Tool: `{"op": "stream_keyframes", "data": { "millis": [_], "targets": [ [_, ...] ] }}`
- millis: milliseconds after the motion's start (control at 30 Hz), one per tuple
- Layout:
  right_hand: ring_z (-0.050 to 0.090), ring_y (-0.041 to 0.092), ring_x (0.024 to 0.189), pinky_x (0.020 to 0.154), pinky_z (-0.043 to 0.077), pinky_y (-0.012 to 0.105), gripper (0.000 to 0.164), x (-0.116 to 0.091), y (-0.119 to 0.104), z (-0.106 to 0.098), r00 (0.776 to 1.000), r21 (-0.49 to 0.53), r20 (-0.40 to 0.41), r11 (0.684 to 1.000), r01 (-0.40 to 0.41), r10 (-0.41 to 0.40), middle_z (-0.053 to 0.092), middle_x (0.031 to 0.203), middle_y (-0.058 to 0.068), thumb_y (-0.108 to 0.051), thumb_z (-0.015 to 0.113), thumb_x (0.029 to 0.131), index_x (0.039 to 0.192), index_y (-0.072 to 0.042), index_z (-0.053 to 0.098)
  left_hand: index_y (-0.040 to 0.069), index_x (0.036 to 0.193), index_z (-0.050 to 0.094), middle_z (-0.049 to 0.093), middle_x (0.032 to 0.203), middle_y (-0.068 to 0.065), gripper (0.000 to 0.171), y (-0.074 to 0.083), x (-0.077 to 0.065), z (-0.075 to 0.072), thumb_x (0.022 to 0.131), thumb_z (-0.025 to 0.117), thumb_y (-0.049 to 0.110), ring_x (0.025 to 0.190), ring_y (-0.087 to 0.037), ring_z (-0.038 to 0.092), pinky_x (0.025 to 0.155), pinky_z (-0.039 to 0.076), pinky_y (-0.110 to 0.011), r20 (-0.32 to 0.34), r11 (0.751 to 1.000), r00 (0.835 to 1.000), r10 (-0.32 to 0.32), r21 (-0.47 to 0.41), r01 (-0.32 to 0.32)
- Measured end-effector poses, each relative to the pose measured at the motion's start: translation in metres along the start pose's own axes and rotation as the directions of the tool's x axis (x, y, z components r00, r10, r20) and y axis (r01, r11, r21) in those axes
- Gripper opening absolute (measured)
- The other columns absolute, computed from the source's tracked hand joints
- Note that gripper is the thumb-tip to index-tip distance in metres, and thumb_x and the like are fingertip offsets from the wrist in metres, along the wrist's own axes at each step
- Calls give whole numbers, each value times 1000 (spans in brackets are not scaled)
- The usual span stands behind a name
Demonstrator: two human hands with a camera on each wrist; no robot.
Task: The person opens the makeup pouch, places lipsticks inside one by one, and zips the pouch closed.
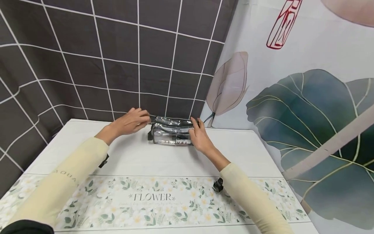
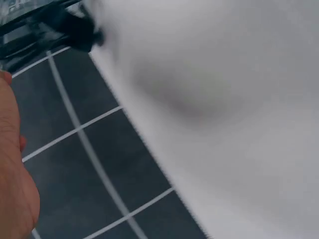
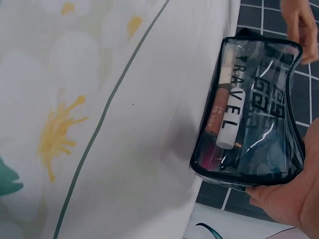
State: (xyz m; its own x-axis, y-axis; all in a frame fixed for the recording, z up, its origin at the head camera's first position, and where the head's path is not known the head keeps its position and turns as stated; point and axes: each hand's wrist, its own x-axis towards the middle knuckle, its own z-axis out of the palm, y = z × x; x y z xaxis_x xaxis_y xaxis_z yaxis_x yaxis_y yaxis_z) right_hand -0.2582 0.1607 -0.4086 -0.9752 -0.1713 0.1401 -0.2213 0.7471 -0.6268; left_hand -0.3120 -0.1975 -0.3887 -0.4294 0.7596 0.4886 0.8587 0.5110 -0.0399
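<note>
A clear plastic toiletry pouch (image 1: 172, 131) with black trim and the word TRAVEL stands near the table's back edge. Through its side show a white tube (image 3: 231, 119), a brownish tube (image 3: 217, 112) and other small items. My right hand (image 1: 200, 136) grips its right end, thumb in front and fingers over the top. My left hand (image 1: 131, 121) has curled fingers and seems to pinch the upper left end by the zipper; the pull itself is hidden. In the left wrist view, the pouch's dark strap tab (image 2: 70, 27) is blurred beyond the left hand (image 2: 15, 164).
The white table (image 1: 122, 159) carries a flowered band (image 1: 152, 201) with the word FLOWER. A dark gridded cloth (image 1: 117, 74) hangs right behind the pouch. To the right hangs a pale cloth with large leaves (image 1: 315, 113).
</note>
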Motion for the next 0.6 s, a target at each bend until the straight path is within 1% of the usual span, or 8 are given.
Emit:
{"op": "stream_keyframes", "data": {
  "millis": [133, 267, 400, 433, 500, 533, 567, 600],
  "targets": [
    [26, 55, 172, 134, 35, 73, 74, 0, 2, 0, 1000, -1, 2, 1000, -6, 6, 7, 189, 26, -40, 23, 113, 183, -14, 20, 11, 107, 77, 70, 106, -9, 7, -6, -12, 22, 107, 73, 5, 90, -30, 62, 76, 42, -43, -44, 999, 999, -8, -40, 6],
    [24, 54, 172, 134, 35, 73, 73, 3, 1, -1, 1000, -2, -7, 1000, 11, -11, 7, 188, 27, -40, 24, 114, 182, -14, 21, 19, 106, 73, 65, 102, -1, 17, -31, -25, 59, 117, 61, 25, 87, -25, 59, 72, 39, -54, -75, 997, 997, -20, -69, 14],
    [24, 54, 172, 133, 36, 72, 73, 6, -1, -2, 1000, -5, -3, 1000, 7, -7, 8, 188, 27, -40, 25, 114, 182, -14, 22, 25, 108, 71, 62, 100, 2, 23, -45, -33, 84, 120, 54, 35, 83, -20, 54, 70, 34, -55, -32, 995, 997, -68, -71, 65],
    [25, 55, 172, 133, 36, 72, 74, 6, -1, -2, 1000, -8, -1, 1000, 5, -5, 8, 188, 27, -40, 25, 114, 182, -14, 21, 23, 110, 72, 62, 101, 1, 21, -44, -34, 84, 119, 56, 34, 84, -21, 54, 71, 35, -53, -8, 994, 996, -84, -72, 83],
    [26, 55, 172, 133, 36, 72, 74, 7, -2, -1, 1000, -8, 3, 1000, 4, -4, 8, 188, 27, -40, 25, 114, 182, -14, 21, 26, 112, 73, 62, 102, 4, 25, -56, -38, 97, 120, 53, 40, 84, -18, 54, 72, 35, -50, 9, 993, 995, -98, -67, 99],
    [26, 55, 172, 133, 36, 73, 74, 7, -2, 0, 1000, -8, 6, 1000, 4, -4, 7, 188, 27, -40, 25, 114, 182, -14, 21, 25, 113, 73, 62, 102, 4, 23, -49, -36, 89, 119, 55, 38, 84, -18, 55, 73, 36, -50, 24, 991, 993, -114, -63, 115],
    [26, 55, 172, 133, 36, 73, 73, 7, -3, 0, 1000, -6, 7, 1000, 5, -5, 7, 188, 27, -40, 25, 114, 182, -15, 21, 26, 115, 73, 63, 104, 4, 26, -57, -39, 96, 120, 52, 40, 86, -18, 56, 74, 37, -48, 21, 992, 994, -111, -56, 112],
    [27, 55, 171, 133, 37, 73, 73, 8, -3, 1, 1000, -6, 6, 1000, 7, -7, 7, 188, 27, -40, 25, 114, 182, -15, 21, 25, 114, 73, 63, 103, 4, 26, -52, -38, 90, 120, 52, 39, 86, -18, 56, 74, 37, -49, 33, 991, 992, -123, -51, 125]
  ]
}}
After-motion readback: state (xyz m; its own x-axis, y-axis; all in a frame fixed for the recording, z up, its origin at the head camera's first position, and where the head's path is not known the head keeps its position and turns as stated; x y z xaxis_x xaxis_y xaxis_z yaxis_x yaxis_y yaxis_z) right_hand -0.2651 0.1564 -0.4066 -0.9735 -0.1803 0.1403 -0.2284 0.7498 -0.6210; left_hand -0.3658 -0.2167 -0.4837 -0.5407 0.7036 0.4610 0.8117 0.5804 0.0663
